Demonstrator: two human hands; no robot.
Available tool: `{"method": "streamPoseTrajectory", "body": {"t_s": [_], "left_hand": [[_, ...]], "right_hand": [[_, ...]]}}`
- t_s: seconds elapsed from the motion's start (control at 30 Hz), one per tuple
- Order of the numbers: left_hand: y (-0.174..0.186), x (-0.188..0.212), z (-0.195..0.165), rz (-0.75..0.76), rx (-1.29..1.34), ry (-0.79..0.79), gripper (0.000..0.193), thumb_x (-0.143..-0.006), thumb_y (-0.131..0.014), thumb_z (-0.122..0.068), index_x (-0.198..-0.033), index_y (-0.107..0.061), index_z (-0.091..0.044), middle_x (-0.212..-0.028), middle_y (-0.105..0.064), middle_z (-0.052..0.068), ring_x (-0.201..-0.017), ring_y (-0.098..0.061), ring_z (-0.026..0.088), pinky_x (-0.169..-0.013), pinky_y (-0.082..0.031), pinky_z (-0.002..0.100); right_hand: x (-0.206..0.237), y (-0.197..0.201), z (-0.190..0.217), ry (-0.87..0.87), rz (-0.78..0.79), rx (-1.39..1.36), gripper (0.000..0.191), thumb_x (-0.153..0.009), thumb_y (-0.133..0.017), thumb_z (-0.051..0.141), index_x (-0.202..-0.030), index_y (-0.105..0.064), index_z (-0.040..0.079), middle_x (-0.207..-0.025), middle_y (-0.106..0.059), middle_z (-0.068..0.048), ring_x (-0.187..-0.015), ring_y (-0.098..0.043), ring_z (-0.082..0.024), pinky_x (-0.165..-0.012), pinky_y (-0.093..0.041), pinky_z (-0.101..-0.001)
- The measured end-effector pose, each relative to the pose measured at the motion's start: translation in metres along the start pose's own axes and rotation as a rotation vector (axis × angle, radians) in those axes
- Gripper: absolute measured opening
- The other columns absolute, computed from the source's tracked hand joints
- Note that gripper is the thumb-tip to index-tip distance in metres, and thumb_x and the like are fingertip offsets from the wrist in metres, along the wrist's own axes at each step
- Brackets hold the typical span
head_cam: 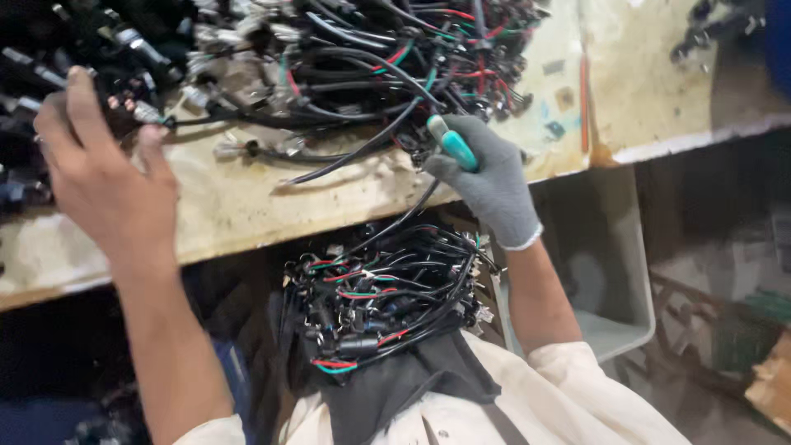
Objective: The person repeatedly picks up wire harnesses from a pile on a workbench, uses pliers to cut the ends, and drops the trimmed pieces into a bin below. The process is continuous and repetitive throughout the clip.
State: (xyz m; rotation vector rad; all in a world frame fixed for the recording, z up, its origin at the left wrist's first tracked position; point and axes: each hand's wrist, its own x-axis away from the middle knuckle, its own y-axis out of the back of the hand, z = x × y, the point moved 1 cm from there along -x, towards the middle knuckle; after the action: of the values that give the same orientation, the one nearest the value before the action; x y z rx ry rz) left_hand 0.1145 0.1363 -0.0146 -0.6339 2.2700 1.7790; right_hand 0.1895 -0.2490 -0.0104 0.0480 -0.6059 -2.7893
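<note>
Gripping a teal-handled tool (pixel 451 145), gloved right hand (pixel 491 183).

No proper packages, signs or screens in view. Only label-like scraps stuck on worn pale wooden surface (pixel 247 206), far right part: small brown square sticker (pixel 565 99), small grey rectangular sticker (pixel 554 67), torn teal-blue sticker bits (pixel 554 128) just near of them. Any markings too small to tell.

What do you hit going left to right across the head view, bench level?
Bare left hand on dark connectors → tangled wire pile → gloved right hand gripping a teal-handled tool → orange strip on the workbench.
</note>
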Motion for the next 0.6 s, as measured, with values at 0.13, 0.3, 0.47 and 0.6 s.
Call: {"method": "streamPoseTrajectory", "body": {"t_s": [0.13,0.3,0.47,0.6], "left_hand": [[-0.03,-0.012,0.028,-0.037,-0.113,-0.095,0.034,-0.098,-0.073,-0.016,-0.128,-0.065,-0.003,-0.128,-0.062,0.014,-0.121,-0.058,0.032,-0.101,-0.05,0.044],[-0.005,0.005,0.004,-0.228,0.679,-0.02,0.036,-0.114,-0.077,-0.032,-0.128,-0.063,-0.001,-0.119,-0.067,0.015,-0.109,-0.068,0.026,-0.093,-0.057,0.039],[0.01,0.062,-0.065,0.161,1.367,0.308,0.04,-0.092,-0.083,-0.01,-0.121,-0.055,-0.008,-0.119,-0.065,0.009,-0.1,-0.072,0.02,-0.094,-0.062,0.037],[-0.019,0.075,-0.125,0.586,1.29,0.052,0.022,-0.089,-0.084,-0.014,-0.104,-0.068,-0.01,-0.097,-0.076,0.009,-0.09,-0.071,0.019,-0.083,-0.057,0.036]], "right_hand": [[0.016,0.014,0.007,-0.024,-0.13,-0.143,0.019,-0.096,-0.079,0.004,-0.107,-0.064,0.004,-0.094,-0.06,0.002,-0.087,-0.057,-0.004,-0.077,-0.053,-0.0255],[0.053,-0.006,0.019,0.41,-0.204,0.427,0.018,-0.092,-0.073,0.006,-0.109,-0.066,0.005,-0.097,-0.069,-0.005,-0.088,-0.068,-0.009,-0.078,-0.053,-0.0294],[0.064,-0.009,-0.003,0.125,-0.306,0.162,0.015,-0.096,-0.069,0.005,-0.112,-0.068,0.003,-0.094,-0.069,-0.005,-0.084,-0.065,-0.016,-0.075,-0.054,-0.0306],[0.062,-0.006,-0.011,-0.215,-0.359,-0.625,0.012,-0.093,-0.068,0.002,-0.105,-0.068,0.002,-0.076,-0.066,-0.004,-0.059,-0.06,-0.014,-0.053,-0.046,-0.0267]]}}
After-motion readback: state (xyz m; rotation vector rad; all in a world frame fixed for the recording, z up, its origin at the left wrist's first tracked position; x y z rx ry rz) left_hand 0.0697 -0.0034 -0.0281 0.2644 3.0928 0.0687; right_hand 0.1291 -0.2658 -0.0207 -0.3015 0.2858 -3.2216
